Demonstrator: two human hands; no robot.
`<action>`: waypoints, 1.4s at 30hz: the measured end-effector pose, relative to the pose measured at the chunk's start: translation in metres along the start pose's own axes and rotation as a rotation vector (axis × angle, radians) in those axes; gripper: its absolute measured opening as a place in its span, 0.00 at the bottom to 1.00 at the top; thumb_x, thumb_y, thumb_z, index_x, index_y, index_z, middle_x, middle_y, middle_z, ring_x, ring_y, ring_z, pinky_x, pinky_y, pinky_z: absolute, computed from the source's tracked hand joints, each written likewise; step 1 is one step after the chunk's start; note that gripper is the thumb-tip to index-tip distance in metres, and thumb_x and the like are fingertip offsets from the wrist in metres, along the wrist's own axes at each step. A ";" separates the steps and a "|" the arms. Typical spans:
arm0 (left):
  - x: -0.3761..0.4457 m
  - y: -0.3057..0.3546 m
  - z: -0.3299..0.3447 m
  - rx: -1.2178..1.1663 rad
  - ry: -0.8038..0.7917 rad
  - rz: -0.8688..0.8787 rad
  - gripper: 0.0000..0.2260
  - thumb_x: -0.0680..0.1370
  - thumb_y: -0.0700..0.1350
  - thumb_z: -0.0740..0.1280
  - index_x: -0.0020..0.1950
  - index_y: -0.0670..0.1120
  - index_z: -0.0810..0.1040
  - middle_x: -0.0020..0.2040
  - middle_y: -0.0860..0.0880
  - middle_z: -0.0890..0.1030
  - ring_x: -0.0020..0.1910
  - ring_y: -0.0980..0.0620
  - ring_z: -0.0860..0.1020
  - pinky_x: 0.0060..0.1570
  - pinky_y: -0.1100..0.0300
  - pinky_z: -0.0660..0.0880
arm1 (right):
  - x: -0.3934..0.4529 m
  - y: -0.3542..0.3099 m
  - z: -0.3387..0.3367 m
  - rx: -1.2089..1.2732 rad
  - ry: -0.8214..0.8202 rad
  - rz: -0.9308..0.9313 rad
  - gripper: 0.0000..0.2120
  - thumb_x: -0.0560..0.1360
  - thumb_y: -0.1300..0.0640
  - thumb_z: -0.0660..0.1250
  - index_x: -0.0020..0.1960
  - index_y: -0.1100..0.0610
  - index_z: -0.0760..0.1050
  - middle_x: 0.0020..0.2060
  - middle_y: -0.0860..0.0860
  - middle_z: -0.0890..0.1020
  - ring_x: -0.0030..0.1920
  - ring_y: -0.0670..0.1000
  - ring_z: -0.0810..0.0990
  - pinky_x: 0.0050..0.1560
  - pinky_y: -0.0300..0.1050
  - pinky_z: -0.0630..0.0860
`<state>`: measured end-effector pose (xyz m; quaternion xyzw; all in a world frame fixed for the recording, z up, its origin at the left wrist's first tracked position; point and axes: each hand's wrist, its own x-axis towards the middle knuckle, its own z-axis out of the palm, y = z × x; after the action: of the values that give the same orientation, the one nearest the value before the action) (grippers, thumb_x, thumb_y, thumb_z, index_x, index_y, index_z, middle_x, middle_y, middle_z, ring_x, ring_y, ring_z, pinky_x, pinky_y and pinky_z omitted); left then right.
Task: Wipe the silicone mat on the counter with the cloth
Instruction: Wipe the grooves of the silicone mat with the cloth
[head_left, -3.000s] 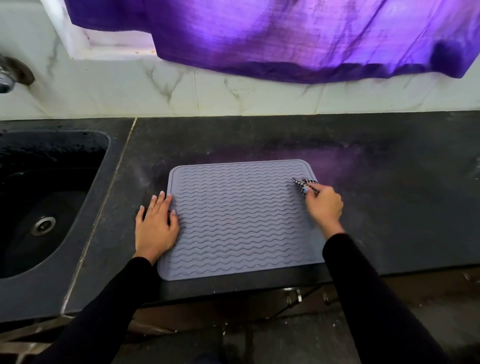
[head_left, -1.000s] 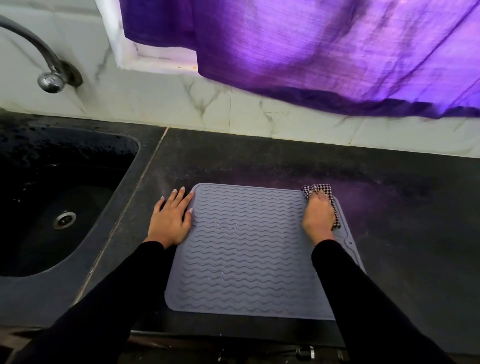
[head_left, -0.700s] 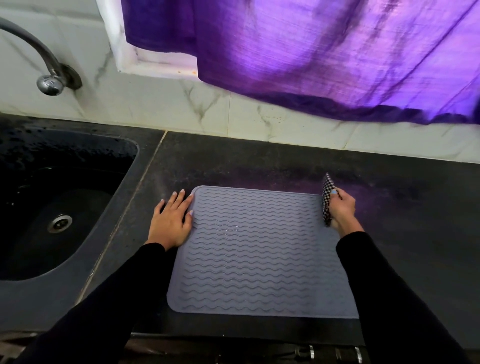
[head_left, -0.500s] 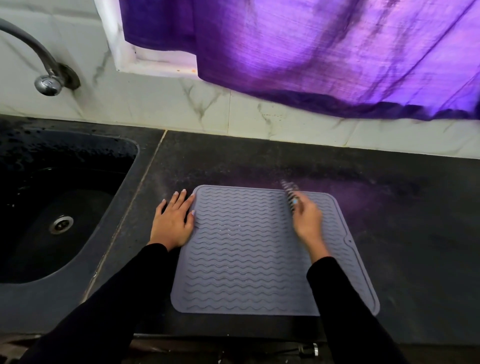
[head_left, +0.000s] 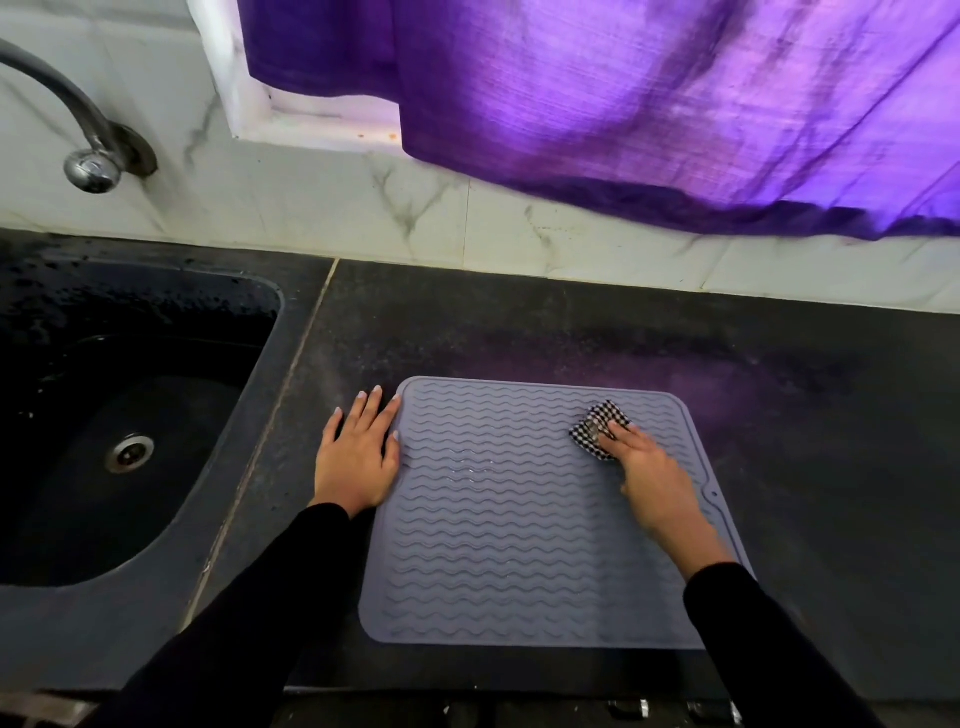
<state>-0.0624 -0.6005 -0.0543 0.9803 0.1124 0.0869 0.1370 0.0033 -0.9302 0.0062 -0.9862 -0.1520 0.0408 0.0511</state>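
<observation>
A grey silicone mat with wavy ridges lies flat on the dark counter, near its front edge. My left hand lies flat with straight fingers at the mat's left edge, partly on the counter. My right hand is over the mat's far right part and presses a small black-and-white checkered cloth down on it with its fingers. Part of the cloth is hidden under those fingers.
A dark sink with a metal drain sits to the left, with a metal tap above it. A white marble-tiled wall runs behind the counter. A purple curtain hangs over the window above it.
My right hand has swept the cloth back and forth across the mat's far right part and now presses it flat there. My left hand has stayed at the left edge.
</observation>
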 end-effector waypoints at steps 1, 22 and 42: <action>0.000 0.000 0.001 0.006 -0.005 0.000 0.31 0.74 0.57 0.38 0.75 0.52 0.59 0.76 0.49 0.59 0.75 0.51 0.55 0.72 0.49 0.49 | -0.001 0.000 -0.007 0.029 0.010 0.096 0.28 0.73 0.68 0.60 0.71 0.51 0.65 0.71 0.54 0.67 0.71 0.55 0.65 0.69 0.48 0.64; 0.001 0.001 -0.002 -0.009 0.000 0.025 0.32 0.72 0.57 0.37 0.74 0.55 0.58 0.76 0.47 0.58 0.76 0.49 0.53 0.72 0.49 0.47 | 0.002 -0.062 0.022 -0.051 0.141 0.131 0.22 0.79 0.62 0.51 0.71 0.50 0.64 0.72 0.51 0.64 0.72 0.57 0.61 0.71 0.51 0.59; 0.000 0.001 -0.003 -0.009 -0.034 0.025 0.32 0.71 0.57 0.36 0.75 0.56 0.57 0.76 0.47 0.56 0.76 0.49 0.52 0.73 0.48 0.47 | 0.002 -0.121 0.030 -0.070 0.108 -0.173 0.24 0.80 0.64 0.50 0.74 0.48 0.59 0.75 0.50 0.58 0.75 0.54 0.55 0.75 0.49 0.47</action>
<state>-0.0623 -0.6005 -0.0514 0.9824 0.0974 0.0727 0.1422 -0.0336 -0.8127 -0.0099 -0.9714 -0.2348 -0.0224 0.0280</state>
